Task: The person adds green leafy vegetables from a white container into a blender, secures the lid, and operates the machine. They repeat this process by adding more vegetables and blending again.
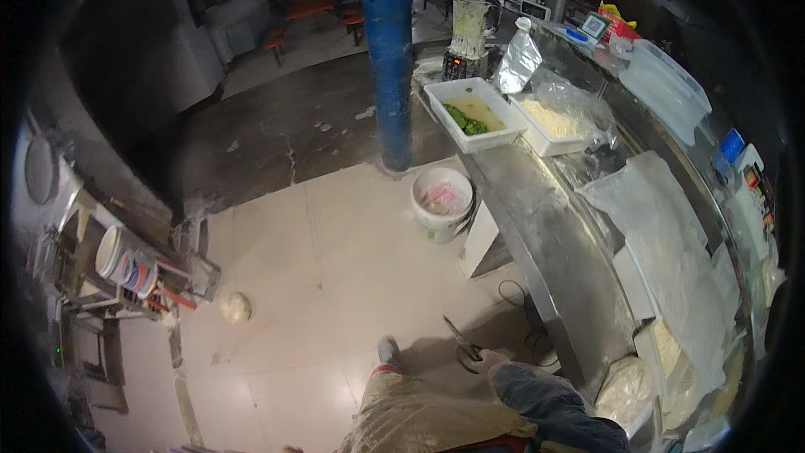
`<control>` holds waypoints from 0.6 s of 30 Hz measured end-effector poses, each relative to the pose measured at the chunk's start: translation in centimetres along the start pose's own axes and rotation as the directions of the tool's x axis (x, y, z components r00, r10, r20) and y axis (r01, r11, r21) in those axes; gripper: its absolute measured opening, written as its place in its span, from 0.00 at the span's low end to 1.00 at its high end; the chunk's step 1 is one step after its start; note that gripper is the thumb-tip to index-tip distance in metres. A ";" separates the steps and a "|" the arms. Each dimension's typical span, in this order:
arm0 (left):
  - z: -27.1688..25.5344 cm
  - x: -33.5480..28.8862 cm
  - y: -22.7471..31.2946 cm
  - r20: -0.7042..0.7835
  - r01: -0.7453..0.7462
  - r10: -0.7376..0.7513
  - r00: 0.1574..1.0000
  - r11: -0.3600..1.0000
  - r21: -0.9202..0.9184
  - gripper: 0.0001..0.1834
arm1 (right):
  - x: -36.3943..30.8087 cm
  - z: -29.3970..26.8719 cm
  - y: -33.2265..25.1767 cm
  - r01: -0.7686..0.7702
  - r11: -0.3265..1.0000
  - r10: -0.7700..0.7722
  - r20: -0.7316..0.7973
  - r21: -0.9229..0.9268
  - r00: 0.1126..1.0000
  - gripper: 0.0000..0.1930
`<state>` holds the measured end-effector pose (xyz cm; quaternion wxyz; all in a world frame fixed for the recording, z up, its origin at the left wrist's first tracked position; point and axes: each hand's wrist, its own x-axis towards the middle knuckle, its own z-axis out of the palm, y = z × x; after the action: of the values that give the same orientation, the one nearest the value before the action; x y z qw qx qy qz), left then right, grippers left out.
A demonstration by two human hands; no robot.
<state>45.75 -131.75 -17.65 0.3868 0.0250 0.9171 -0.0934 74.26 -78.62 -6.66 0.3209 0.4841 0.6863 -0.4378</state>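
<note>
My right hand (489, 361) is closed round the handles of a pair of scissors (462, 342), out over the floor beside the metal counter. The blades point away from me and a little to the left, with nothing between them. At the very bottom edge a small sliver of what looks like my left hand (292, 450) shows; its fingers are hidden. Nearest to my right arm on the counter is a clear bag of pale dough-like stuff (625, 391).
A metal counter (549, 226) runs along my right, bearing a white tub of greens in liquid (501, 139), a tub of pale shreds (549, 144) and a blender (467, 33). A white bucket (436, 222) stands beside it. A blue pillar (390, 75) rises ahead; a rack (84, 235) stands left.
</note>
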 end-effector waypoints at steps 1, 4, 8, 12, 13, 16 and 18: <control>0.6 1.5 1.6 0.004 0.006 -0.006 1.000 0.998 -0.063 0.12 | 2.5 -1.3 -1.3 0.033 0.997 -0.031 -0.025 0.063 0.999 0.25; 0.7 7.5 7.8 0.012 -0.062 0.064 0.998 0.991 -0.120 0.13 | 9.4 -2.5 -3.4 -0.194 0.688 0.237 0.036 0.699 0.971 0.24; -8.2 17.5 16.8 -0.066 -0.190 0.181 0.981 0.967 -0.172 0.14 | 14.2 -6.5 -5.7 -0.045 -0.169 0.400 0.110 0.985 0.910 0.21; -24.9 26.1 28.6 -0.294 -0.300 0.210 0.932 0.903 -0.306 0.16 | 10.7 -11.8 -7.6 -0.187 0.975 0.144 -0.301 -0.120 0.943 0.24; -28.9 27.4 31.7 -0.363 -0.368 0.245 0.899 0.870 -0.327 0.16 | 10.2 -12.5 -9.1 -0.251 0.967 0.223 -0.343 -0.040 0.913 0.24; -36.6 29.5 39.6 -0.471 -0.581 0.439 0.765 0.786 -0.211 0.15 | 9.0 -15.2 -12.4 -0.307 0.943 0.331 -0.339 0.126 0.881 0.25; -38.5 30.3 44.4 -0.411 -0.574 0.441 0.798 0.764 -0.293 0.16 | 9.3 -16.1 -14.1 -0.338 0.914 0.401 -0.374 0.224 0.836 0.24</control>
<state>2.66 -81.62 -19.74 0.2409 0.2100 0.9234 0.2128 57.60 -62.46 -3.97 0.2105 0.7113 0.5971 -0.3053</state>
